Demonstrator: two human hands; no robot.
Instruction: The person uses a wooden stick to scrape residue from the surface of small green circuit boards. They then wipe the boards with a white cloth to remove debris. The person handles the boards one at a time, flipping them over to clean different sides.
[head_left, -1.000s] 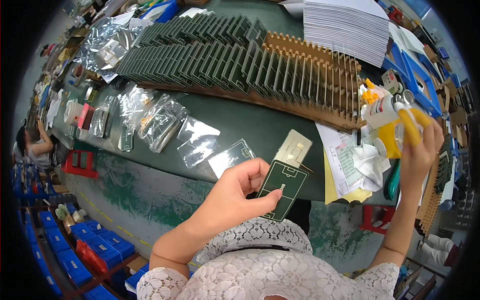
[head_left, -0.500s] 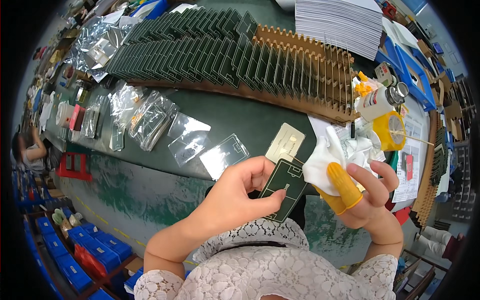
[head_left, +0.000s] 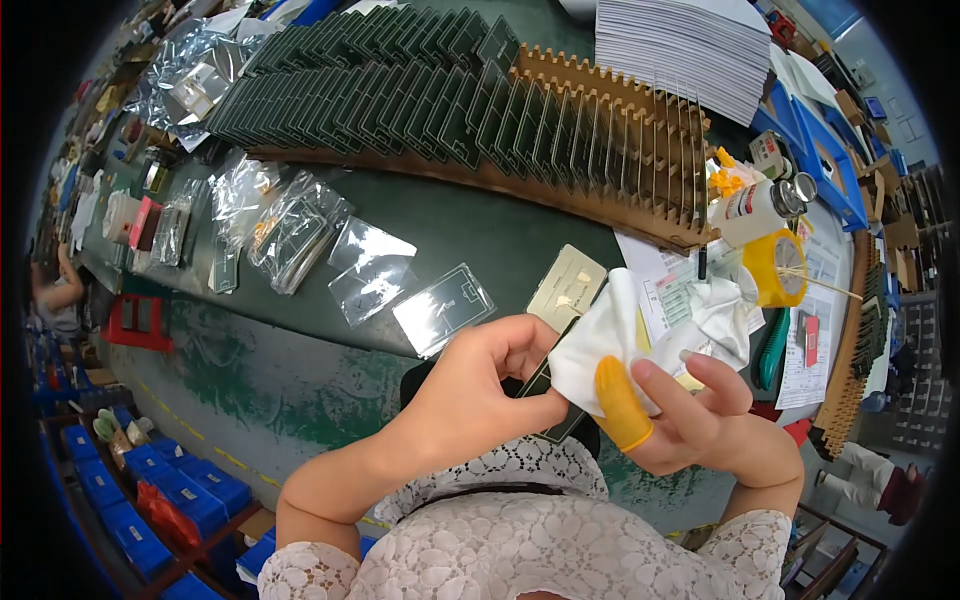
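Green matting covers the surface (head_left: 470, 225) before me; my left hand (head_left: 480, 385) pinches a dark green circuit panel (head_left: 545, 385) by its edge, fingers closed on it, held up close over my lap so I can see its face; my right hand (head_left: 690, 415) presses a white cloth (head_left: 600, 345) against the panel, fingers wrapped round the cloth, one wearing a yellow finger cot (head_left: 620, 405) (I judge it keeps prints off). Behind stands a long wooden slotted rack (head_left: 620, 130) filled with more green panels (head_left: 400, 95) on edge; clear plastic bags (head_left: 370, 265) lie scattered left; a white bottle (head_left: 755, 205) and yellow tape roll (head_left: 775, 265) sit to the right, beside paperwork (head_left: 680, 290); nothing blocks my hands.
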